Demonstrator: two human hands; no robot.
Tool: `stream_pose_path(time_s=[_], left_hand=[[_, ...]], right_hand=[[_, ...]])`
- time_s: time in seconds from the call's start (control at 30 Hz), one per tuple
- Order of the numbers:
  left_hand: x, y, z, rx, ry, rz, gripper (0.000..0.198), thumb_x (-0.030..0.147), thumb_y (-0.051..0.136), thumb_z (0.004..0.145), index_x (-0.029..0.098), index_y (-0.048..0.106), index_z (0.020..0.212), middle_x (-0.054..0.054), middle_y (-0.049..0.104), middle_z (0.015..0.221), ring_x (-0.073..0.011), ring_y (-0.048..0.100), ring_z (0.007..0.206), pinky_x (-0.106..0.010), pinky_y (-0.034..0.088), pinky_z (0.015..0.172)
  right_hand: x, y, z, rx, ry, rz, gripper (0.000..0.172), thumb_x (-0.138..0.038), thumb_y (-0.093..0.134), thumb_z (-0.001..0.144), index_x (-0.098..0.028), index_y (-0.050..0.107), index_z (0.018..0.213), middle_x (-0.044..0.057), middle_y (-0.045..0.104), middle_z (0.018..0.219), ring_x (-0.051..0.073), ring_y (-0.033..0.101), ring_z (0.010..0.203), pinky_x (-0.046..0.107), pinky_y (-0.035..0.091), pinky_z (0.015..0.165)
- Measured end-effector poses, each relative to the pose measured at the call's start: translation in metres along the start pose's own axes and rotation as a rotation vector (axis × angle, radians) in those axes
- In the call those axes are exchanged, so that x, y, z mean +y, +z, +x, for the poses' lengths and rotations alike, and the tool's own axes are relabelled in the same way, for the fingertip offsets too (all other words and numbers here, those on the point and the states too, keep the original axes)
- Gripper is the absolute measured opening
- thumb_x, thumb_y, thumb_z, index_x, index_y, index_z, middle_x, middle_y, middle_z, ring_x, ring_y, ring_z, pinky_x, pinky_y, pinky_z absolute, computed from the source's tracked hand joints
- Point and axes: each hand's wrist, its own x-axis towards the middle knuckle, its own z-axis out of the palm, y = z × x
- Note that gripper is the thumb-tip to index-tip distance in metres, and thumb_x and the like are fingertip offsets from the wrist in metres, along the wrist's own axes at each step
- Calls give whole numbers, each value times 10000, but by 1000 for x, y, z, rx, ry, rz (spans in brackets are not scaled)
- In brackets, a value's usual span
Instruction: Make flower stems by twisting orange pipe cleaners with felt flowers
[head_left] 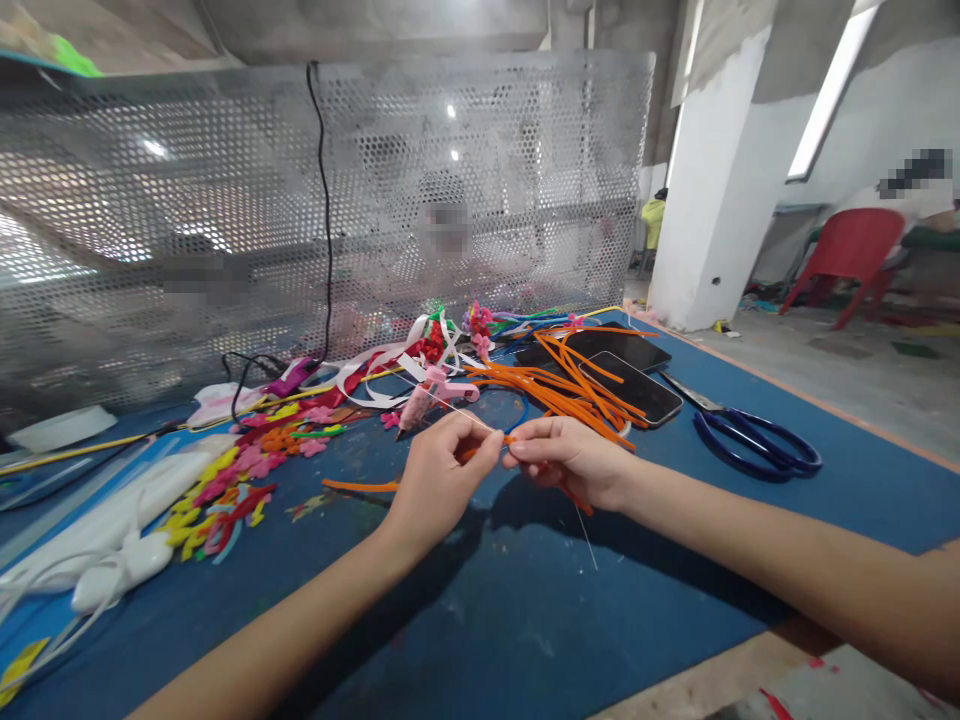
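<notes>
Left hand (448, 465) and right hand (576, 462) both pinch this orange pipe cleaner (510, 440) dead between them, thin wire (587, 541) slanting down rightward.

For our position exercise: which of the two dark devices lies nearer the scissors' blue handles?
The front device, with the pale rim; the other device lies beyond it, nearer the perforated panel.

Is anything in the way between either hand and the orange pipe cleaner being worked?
Nothing visible is: the left hand and right hand both pinch the orange pipe cleaner. The pink glue gun lies beyond the left hand.
</notes>
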Motion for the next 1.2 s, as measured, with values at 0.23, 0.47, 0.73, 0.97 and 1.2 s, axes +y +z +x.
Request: stream_pose_path(time_s=[0.23,0.47,0.73,0.97,1.2], left_hand=[[-1,12,2,-105,-463,-392,269,311,515,715,174,385,523,78,317,462,-48,249,382,-174,176,358],[-13,5,7,-483,-911,-1021,239,267,528,743,182,353,605,112,219,491,-18,68,341,-133,41,306],[-12,8,7,-162,-288,-484,177,333,619,740,177,539,716,81,396,486,-41,298,375,-157,218,359],[-16,-5,8,-222,227,-142,134,249,516,839,178,618,790,-12,585,783,-125,535,731,-226,412,682],[-16,-3,3,-287,243,-41,175,257,457,874,162,570,781,0,545,741,-114,504,671,-225,389,619]], right_hand=[[5,-6,-11,217,-733,-1041,157,-262,541,826,-187,677,846,64,685,830,173,606,762,312,450,730],[-1,-18,-14,62,-986,-1543,239,-197,433,880,-239,665,919,80,654,1046,190,597,871,336,428,764],[-3,-11,-6,116,-586,-855,116,-244,552,785,-177,621,850,39,650,785,125,566,647,240,438,579],[-14,-13,-7,-283,230,-148,255,-348,545,778,-104,618,769,39,637,624,45,444,392,160,298,372],[-8,-18,-4,-212,-12,-312,222,-335,637,746,-113,619,736,4,639,597,13,367,340,137,213,308]])
